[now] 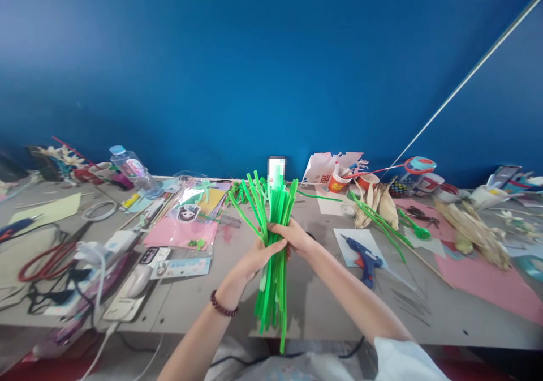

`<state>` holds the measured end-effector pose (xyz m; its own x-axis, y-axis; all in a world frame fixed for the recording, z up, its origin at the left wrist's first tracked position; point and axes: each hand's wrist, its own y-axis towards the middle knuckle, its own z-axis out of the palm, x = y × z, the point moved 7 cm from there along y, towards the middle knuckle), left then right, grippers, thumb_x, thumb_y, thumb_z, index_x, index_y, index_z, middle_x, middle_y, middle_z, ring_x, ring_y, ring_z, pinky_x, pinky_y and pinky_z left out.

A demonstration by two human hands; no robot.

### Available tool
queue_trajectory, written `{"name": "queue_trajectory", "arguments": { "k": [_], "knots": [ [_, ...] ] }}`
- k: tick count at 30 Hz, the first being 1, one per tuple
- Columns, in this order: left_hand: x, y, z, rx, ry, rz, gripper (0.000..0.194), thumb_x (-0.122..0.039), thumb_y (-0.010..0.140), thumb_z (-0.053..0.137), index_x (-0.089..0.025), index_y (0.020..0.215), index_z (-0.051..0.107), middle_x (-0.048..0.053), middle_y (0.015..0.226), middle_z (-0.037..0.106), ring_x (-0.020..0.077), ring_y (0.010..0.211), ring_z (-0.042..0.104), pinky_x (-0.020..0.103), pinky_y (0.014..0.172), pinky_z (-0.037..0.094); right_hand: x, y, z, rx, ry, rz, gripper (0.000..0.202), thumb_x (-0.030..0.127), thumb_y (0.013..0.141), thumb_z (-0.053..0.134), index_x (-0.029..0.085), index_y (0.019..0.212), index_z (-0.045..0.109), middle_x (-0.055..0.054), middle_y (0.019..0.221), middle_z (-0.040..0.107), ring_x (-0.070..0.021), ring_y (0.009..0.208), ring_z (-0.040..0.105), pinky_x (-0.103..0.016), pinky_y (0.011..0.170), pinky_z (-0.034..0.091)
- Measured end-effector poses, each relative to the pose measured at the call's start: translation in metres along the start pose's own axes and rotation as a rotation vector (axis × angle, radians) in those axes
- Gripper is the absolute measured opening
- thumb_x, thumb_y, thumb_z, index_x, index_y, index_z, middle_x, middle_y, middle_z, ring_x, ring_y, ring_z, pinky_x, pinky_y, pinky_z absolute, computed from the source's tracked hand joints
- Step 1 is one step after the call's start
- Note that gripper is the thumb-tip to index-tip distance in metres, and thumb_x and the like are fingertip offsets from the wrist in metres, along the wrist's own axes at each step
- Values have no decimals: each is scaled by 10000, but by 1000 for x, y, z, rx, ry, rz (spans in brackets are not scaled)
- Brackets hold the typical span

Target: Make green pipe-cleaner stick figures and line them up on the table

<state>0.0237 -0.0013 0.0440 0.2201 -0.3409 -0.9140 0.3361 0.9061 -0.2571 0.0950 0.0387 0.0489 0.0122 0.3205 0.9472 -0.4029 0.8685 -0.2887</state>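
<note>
Upright in front of me is a thick bundle of green pipe cleaners (278, 279), gripped around its middle. My left hand (255, 255) closes on it from the left, thumb laid across the front. From the other side, my right hand (292, 236) wraps it slightly higher, its fingers reaching over the stems. Several stems fan out to the upper left, and the lower ends hang over the table's near part. Behind the bundle's top stands a small white item (276, 168), blurred out. The palms and some fingertips are hidden by the stems.
Right of the bundle lies a blue glue gun (367, 262) on white paper, with dried husks (375, 205) and paper cups (338, 182) behind. To the left are a phone (155, 255), a power strip (85, 279) with cables, a plastic bottle (133, 168) and pink paper (169, 235). A blue partition (254, 75) rises behind.
</note>
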Motion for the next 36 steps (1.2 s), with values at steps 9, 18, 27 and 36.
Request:
{"name": "queue_trajectory", "arguments": {
  "k": [9,18,27,36],
  "knots": [
    [3,5,-31,-350,-13,199,483,-505,682,682,-155,1015,677,32,784,703,161,684,619,230,576,460,9,5,-8,-102,174,-222,315,407,635,745,148,811,713,-66,859,720,-187,773,668,-293,719,532],
    [-14,1,-38,-424,67,391,297,-420,705,686,-167,859,694,64,900,705,230,942,621,326,832,473,12,5,-11,-123,201,-227,356,439,598,773,149,798,717,-84,878,719,-219,829,657,-364,816,504],
    [-18,-2,-38,-459,124,404,264,-426,738,645,-175,821,662,35,806,680,208,862,615,305,790,475,8,5,-14,-162,227,-181,378,446,567,787,153,784,686,-42,761,706,-189,694,648,-326,691,516],
    [-21,-6,-33,-486,126,461,279,-451,754,629,-186,842,643,36,787,668,178,768,612,267,683,478,13,0,-8,-150,245,-186,297,380,581,774,156,764,706,-50,784,709,-187,716,649,-309,679,514]
  ]
}}
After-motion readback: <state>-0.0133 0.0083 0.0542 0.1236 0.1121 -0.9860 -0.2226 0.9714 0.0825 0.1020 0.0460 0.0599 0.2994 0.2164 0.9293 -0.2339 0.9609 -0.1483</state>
